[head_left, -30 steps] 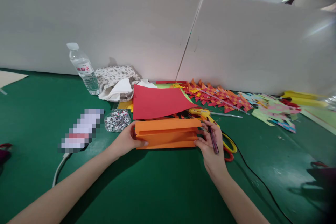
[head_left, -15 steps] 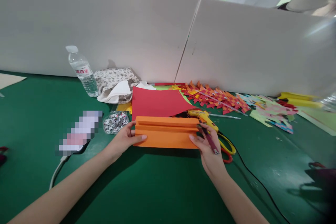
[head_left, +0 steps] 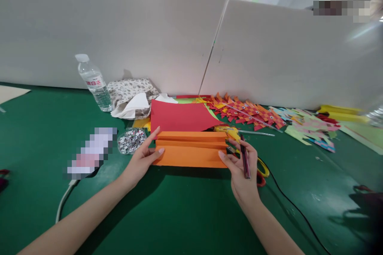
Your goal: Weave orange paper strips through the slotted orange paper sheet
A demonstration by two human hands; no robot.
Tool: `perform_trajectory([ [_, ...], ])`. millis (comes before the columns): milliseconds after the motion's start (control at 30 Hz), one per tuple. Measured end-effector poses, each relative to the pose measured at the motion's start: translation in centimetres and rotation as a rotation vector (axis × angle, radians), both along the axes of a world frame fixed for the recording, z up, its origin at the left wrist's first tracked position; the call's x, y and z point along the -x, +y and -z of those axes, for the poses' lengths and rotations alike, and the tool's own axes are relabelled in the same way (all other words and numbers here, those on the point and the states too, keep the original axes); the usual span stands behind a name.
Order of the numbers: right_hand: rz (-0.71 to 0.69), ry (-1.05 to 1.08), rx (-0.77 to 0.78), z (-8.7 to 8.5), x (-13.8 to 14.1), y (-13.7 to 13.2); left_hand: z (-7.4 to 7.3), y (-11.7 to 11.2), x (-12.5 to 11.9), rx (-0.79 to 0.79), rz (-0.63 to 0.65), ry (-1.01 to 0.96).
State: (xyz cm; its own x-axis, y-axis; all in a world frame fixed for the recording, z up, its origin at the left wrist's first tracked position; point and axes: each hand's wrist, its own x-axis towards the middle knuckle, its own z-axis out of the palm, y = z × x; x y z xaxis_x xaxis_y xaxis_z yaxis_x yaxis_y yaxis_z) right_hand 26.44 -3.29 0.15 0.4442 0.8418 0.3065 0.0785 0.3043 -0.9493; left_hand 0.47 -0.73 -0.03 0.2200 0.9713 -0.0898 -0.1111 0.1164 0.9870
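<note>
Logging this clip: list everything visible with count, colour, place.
folded paper: one, orange, centre
slim tool: one, purple, right hand
sheet: one, red, behind folded paper
glue gun: one, yellow, right
scissors: one, yellow-red, right
googly eyes: many, black-white, left
bottle: one, clear, back left
pouch: one, white patterned, back left
pixelated item: one, pale, left
cable: one, white, left
cord: one, black, right
woven pieces: several, red-orange, back
cut paper: several, pastel, right
table: one, green, beneath
partition: one, grey, back
left hand: one, bare, left
right hand: one, bare, right
</note>
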Motion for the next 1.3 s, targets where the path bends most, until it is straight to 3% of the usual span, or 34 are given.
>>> perform_trajectory([
  [233, 0.036, -0.001, 0.011, 0.2, -0.1, -0.1, 0.5, -0.1, 0.1, -0.059, -0.003, 0.105],
  [433, -0.106, -0.07, 0.027, 0.4, -0.6, -0.1, 0.9, 0.0, 0.3, -0.118, 0.167, 0.223],
  [600, -0.185, -0.144, -0.039, 0.6, -0.7, -0.1, 0.9, 0.0, 0.2, -0.067, 0.284, 0.238],
  [767, -0.29, -0.105, -0.033, 0.6, -0.8, -0.2, 1.2, 0.0, 0.3, -0.059, 0.247, 0.269],
  [1100, -0.344, -0.075, -0.025, -0.1, -0.9, 0.0, 1.6, 0.2, 0.4, -0.082, 0.15, 0.232],
  [1300, -0.255, -0.138, 0.019, -0.3, -2.3, 0.2, 0.8, -0.1, 0.2, -0.131, 0.199, 0.278],
])
